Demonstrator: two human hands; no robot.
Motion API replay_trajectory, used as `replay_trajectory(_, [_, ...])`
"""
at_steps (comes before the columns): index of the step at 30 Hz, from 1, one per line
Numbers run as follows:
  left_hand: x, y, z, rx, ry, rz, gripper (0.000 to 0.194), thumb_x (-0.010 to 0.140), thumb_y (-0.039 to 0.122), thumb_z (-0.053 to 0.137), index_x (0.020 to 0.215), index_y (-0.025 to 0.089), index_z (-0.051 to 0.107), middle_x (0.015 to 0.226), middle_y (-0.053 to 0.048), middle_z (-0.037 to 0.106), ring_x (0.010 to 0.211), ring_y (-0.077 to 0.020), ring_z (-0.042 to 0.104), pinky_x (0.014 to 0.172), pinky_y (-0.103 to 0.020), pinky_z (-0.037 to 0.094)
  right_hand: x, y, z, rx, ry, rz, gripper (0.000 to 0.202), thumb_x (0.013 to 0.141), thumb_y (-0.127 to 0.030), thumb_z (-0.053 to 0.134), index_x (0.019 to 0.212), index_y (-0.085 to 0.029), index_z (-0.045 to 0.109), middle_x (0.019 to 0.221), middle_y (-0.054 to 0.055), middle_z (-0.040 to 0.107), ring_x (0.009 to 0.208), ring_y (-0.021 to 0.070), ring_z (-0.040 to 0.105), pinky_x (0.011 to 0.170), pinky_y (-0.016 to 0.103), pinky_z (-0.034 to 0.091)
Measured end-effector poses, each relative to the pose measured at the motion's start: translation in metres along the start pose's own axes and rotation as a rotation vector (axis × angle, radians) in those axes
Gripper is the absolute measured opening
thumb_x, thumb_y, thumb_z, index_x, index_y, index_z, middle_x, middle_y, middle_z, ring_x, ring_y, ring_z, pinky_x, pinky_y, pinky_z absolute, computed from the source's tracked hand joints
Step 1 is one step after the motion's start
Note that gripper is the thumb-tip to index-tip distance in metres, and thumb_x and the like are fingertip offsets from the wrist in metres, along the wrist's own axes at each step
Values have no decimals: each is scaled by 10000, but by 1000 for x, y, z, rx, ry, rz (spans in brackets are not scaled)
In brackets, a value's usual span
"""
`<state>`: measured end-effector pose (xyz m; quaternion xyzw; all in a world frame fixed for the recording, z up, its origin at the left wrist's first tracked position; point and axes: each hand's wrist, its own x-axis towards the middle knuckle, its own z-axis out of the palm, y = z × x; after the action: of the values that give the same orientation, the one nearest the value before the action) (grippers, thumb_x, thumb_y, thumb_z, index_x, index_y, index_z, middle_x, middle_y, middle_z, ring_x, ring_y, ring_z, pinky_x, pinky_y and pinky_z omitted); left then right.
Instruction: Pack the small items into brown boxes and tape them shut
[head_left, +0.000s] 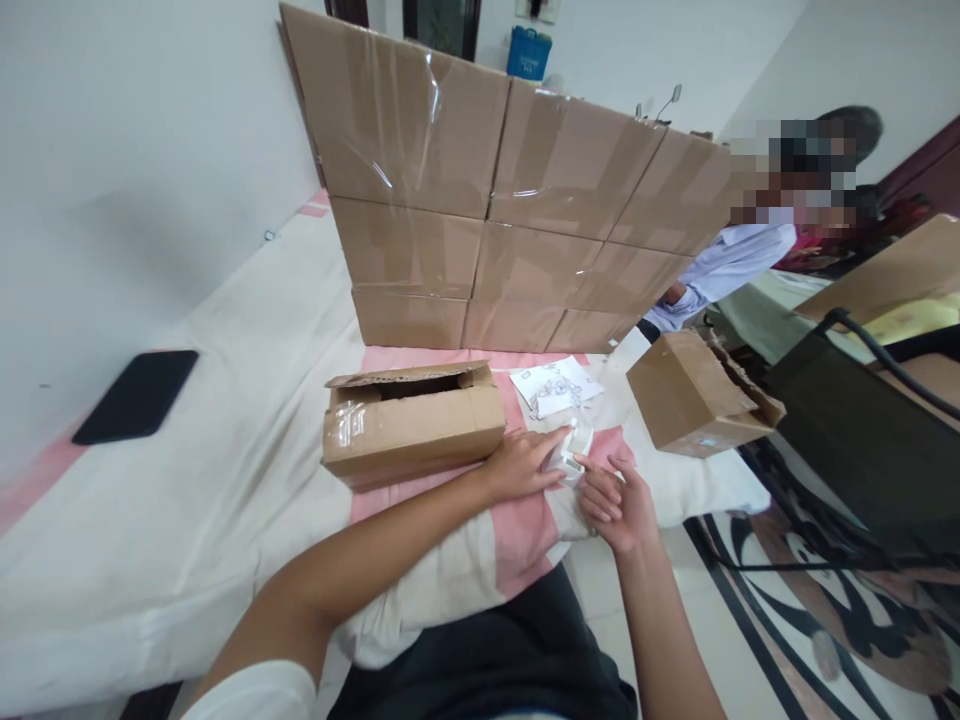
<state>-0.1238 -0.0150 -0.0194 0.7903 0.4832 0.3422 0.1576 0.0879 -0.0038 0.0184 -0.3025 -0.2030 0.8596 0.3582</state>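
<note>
A small white object [574,450], perhaps plastic or a packet, lies on the pink and white cloth; its kind is too small to make out. My left hand [521,465] holds it from the left, index finger along its far side and thumb at the near side. My right hand [615,505] points at it with the index finger stretched out, the tip touching or almost touching its edge. The other right fingers are loosely curled, with nothing seen in them. Just beyond lie white sheets of paper [551,385] with line drawings, overlapped by small clear or white pieces.
An open cardboard box [420,430] stands left of my hands, another box [697,395] to the right. A tall cardboard partition [525,220] rises behind. A black tablet or phone [137,397] lies far left. One person [739,265] sits beyond the partition; a dark chair [855,440] is at right.
</note>
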Motion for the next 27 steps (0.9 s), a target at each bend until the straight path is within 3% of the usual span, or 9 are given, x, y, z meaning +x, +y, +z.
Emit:
replay_trajectory(3, [0,1,-1,-37,45,18,820,851,551,697,1525,198,388,1321,-126,671,1191,-293,650,1042,-422,496,-3,1,5,-77,-30,10,336,879,-342,670,984,-42,778,387,-104,343,303,42,217,317,169,306])
replay_trajectory(9, [1,0,0,-20,91,121,879,795,661,699,1490,193,434,1448,-161,557,1314,-316,536,1125,-452,423,-5,-1,25,-107,-20,-28,245,862,-318,684,845,-99,793,371,-110,293,316,35,159,324,166,269])
replay_trajectory(16, [1,-3,4,-13,131,105,913,759,536,727,1528,183,385,1593,-176,405,1497,-338,340,1225,-495,296,-1,24,44,-188,104,-71,187,788,-325,722,725,-149,731,346,-106,323,289,46,216,313,190,243])
replay_trajectory(21, [2,-2,3,-81,140,66,986,687,492,758,1537,207,348,1525,-140,481,1428,-306,438,1199,-454,341,-1,36,50,-313,185,-124,300,786,-340,712,566,-184,581,345,-103,306,273,49,262,329,208,259])
replay_trajectory(24, [2,1,1,-87,114,-2,1060,634,520,790,1545,231,332,1524,-131,474,1409,-330,450,1179,-478,354,-4,37,51,-383,202,-158,437,789,-358,714,474,-203,454,336,-94,288,269,50,272,337,219,252])
replay_trajectory(27, [2,4,-1,-82,64,-66,1140,585,523,830,1558,247,306,1550,-136,445,1416,-355,437,1165,-504,356,-11,39,52,-438,216,-197,452,782,-356,734,488,-212,423,329,-97,286,266,51,268,340,219,224])
